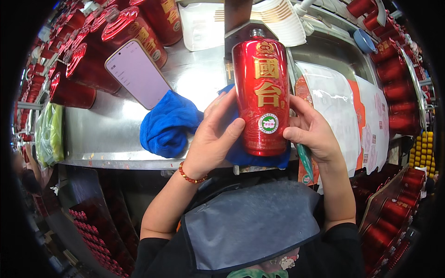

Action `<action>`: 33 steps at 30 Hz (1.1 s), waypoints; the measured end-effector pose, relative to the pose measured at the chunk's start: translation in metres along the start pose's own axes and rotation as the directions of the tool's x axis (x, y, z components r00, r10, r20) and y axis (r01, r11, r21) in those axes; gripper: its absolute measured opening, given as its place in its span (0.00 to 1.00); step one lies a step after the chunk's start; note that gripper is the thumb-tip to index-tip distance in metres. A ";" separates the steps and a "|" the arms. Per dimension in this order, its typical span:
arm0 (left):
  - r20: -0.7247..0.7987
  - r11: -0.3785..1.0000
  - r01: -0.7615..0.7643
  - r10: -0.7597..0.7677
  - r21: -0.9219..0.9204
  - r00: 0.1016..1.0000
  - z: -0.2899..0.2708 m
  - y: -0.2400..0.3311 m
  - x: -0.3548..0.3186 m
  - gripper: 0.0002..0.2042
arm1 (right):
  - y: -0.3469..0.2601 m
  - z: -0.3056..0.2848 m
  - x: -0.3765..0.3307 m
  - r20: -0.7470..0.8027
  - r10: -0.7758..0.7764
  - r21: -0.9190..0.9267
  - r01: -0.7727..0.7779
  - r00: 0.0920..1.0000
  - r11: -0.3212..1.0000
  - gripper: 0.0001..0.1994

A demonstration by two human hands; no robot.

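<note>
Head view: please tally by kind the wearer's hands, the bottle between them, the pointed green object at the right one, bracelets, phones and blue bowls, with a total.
Hands: 2 (left hand, right hand)
Red bottle between them: 1
Pointed green object: 1
Beaded bracelet: 1
Phone: 1
Blue bowl: 1
Total: 7

Bottle wkshop, metal wkbench [102, 132], rows of red btls [396, 211]
</note>
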State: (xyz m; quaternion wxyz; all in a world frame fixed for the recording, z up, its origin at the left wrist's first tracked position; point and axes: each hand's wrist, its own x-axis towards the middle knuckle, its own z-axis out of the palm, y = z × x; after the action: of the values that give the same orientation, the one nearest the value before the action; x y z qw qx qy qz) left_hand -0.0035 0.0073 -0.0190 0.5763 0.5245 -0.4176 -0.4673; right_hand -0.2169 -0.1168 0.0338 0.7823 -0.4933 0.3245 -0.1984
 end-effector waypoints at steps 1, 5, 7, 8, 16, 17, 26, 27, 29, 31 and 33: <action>0.005 0.999 0.011 -0.011 -0.051 1.000 0.000 0.000 0.000 0.31 | 0.000 -0.001 0.000 0.009 -0.006 -0.003 0.006 1.000 1.000 0.42; 0.027 0.956 0.050 -0.044 -0.289 0.999 0.003 0.007 0.001 0.30 | -0.008 -0.001 0.000 -0.008 0.044 0.020 -0.044 0.999 0.999 0.41; -0.003 0.992 0.036 -0.037 -0.123 0.999 0.005 0.007 -0.002 0.32 | -0.006 0.002 0.000 -0.010 0.045 -0.014 -0.045 0.999 0.999 0.42; -0.017 0.999 0.028 -0.029 -0.038 0.999 0.006 0.007 -0.003 0.33 | -0.006 0.002 0.000 -0.011 0.044 -0.032 -0.045 0.999 0.998 0.43; -0.036 0.974 0.037 -0.046 -0.225 0.998 0.011 0.042 0.023 0.31 | -0.006 0.000 -0.001 -0.004 0.031 0.030 -0.031 1.000 0.999 0.41; -0.063 0.975 0.020 -0.034 -0.219 0.997 0.010 0.046 0.032 0.31 | -0.007 0.002 -0.001 -0.004 0.029 0.032 -0.029 1.000 0.999 0.41; -0.149 0.992 0.067 -0.082 -0.108 0.985 0.016 0.070 0.085 0.33 | -0.011 0.014 -0.001 -0.050 -0.005 -0.174 -0.004 0.999 0.985 0.46; -0.146 0.993 0.055 -0.070 -0.103 0.987 0.016 0.069 0.087 0.33 | -0.011 0.014 0.000 -0.050 -0.006 -0.178 -0.003 0.999 0.984 0.46; -0.150 0.995 0.044 -0.056 -0.084 0.987 0.015 0.066 0.091 0.33 | -0.011 0.015 0.000 -0.049 -0.005 -0.156 -0.003 0.999 0.988 0.46; -0.153 0.996 0.042 -0.055 -0.084 0.987 0.016 0.065 0.092 0.32 | -0.011 0.015 0.001 -0.049 -0.004 -0.142 -0.003 0.999 0.990 0.45; -0.155 0.993 0.049 -0.065 -0.104 0.986 0.017 0.067 0.091 0.32 | -0.011 0.014 0.001 -0.050 -0.001 -0.137 -0.006 0.999 0.991 0.45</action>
State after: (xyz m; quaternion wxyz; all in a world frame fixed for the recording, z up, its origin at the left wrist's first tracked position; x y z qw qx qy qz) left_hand 0.0061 -0.0848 0.0488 0.6196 0.5421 -0.3316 -0.4607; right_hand -0.2064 -0.1133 0.0472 0.7386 -0.5403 0.3572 -0.1870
